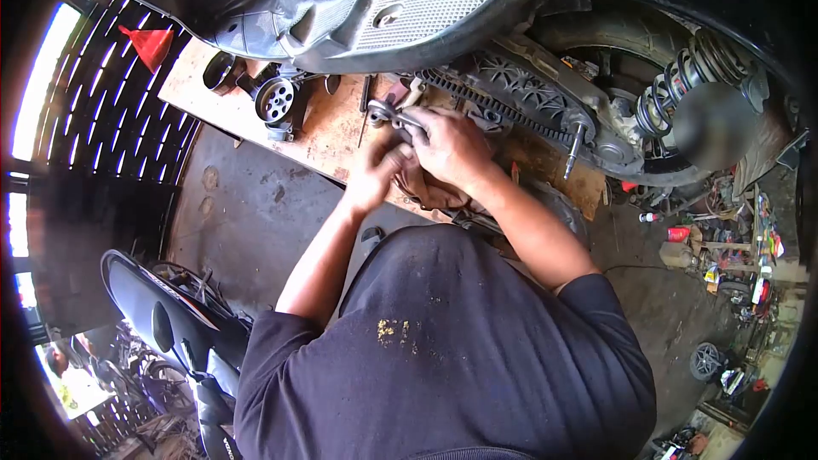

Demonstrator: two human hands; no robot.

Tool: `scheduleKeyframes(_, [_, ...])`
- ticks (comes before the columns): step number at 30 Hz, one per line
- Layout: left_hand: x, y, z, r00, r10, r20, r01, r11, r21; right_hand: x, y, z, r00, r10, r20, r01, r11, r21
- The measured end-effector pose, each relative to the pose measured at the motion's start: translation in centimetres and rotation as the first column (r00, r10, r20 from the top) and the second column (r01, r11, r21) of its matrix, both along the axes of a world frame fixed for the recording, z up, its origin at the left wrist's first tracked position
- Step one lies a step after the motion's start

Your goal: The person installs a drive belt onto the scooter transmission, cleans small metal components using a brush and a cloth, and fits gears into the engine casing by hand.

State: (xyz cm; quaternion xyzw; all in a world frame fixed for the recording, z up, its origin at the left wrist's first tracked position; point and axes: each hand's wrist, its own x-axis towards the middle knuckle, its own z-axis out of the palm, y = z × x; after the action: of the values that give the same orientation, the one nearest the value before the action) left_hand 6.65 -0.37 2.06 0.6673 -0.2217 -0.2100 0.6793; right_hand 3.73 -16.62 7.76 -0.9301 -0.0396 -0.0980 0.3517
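Observation:
Both hands meet over a wooden bench top (325, 143) beside the raised scooter. My right hand (450, 146) is closed round a small grey metal part with a ring-shaped end (381, 111); its exact kind is hard to make out. Just below it, my left hand (375, 172) has its fingers curled up close against the same part, and what lies inside them is hidden. A brown cloth (439, 196) lies under my hands. Behind them runs the scooter's toothed drive belt (494, 107), in the uncovered side casing.
On the bench's left stand a round slotted metal piece (277, 100) and a dark ring-shaped part (223, 73). The scooter's footboard (409, 19) overhangs the bench. A coil shock absorber (682, 89) is at right. A red funnel (152, 48) hangs at left; a motorcycle (162, 302) stands below.

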Motion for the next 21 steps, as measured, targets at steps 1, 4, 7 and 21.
scheduleKeyframes(1, [1.1,0.2,-0.4,0.980,0.057,-0.191,-0.094,0.977,-0.190,0.2,-0.5,-0.2,0.999,-0.007,0.043,0.011,0.995,-0.101])
scheduleKeyframes(4, [2.9,-1.1,0.3,0.961,0.209,-0.182,-0.246,0.945,-0.216,0.7,-0.9,1.4,0.993,-0.044,0.112,0.061,0.986,-0.154])
scheduleKeyframes(7, [4.7,-2.6,-0.8,0.955,0.209,-0.210,-0.251,0.947,-0.200,1.2,-0.8,2.6,0.984,-0.062,0.167,0.091,0.981,-0.171])
scheduleKeyframes(21, [4.0,-7.8,2.7,0.827,0.552,0.105,-0.493,0.803,-0.336,3.0,-5.6,1.1,0.946,-0.224,0.233,0.164,0.954,0.252])
